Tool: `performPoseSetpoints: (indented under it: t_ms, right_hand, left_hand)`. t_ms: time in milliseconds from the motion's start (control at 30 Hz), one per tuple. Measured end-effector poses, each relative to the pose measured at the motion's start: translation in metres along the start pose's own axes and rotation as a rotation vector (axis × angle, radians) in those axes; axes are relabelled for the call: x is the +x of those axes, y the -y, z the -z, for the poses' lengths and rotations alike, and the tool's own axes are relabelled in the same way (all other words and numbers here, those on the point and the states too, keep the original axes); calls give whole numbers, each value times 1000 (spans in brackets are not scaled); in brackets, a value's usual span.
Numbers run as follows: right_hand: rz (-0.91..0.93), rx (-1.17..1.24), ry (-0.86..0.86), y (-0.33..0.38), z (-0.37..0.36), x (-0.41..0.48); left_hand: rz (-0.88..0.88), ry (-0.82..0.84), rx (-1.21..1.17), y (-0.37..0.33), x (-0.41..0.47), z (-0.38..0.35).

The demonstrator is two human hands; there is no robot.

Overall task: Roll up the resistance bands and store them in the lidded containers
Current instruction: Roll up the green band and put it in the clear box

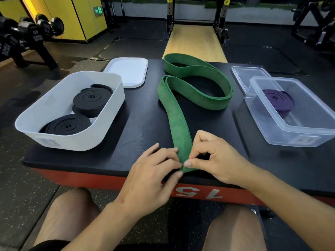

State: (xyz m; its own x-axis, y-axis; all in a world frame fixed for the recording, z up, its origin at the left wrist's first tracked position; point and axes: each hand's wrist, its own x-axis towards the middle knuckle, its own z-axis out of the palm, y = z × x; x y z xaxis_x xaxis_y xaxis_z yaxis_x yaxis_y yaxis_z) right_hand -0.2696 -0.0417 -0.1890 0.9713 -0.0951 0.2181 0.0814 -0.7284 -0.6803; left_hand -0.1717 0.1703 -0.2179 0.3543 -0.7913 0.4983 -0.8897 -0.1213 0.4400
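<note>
I pinch green band [179, 127] end, left hand [154, 173] and right hand [215, 158], at box [137, 124] near edge; seemingly starting roll; next: tight first curl.

Bare left hand [152, 171], bare right hand [213, 156], bare forearms [101, 223], bare thighs [68, 214], edge of black shorts [49, 245]

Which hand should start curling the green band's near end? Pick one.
Probably right: the right hand pinches the green band at its tip between thumb and forefinger; the left hand only grips its edge.
</note>
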Motion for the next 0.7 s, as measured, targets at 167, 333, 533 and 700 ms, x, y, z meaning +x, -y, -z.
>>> performPoseSetpoints:
  t_ms: [167,333,533,700]
  right_hand:
    - [169,-208,-125,-3,-6,-9]
    - [337,-496,-180,5,-7,-21]
    - [308,-564,-163,-1,2,-38]
    - [324,-622,-180,-1,2,-33]
  left_hand:
    - [-23,-86,90,-4,5,-7]
    - [-1,-49,96,-8,7,-2]
    - [96,-15,66,-7,10,1]
    - [182,12,2,-10,14,3]
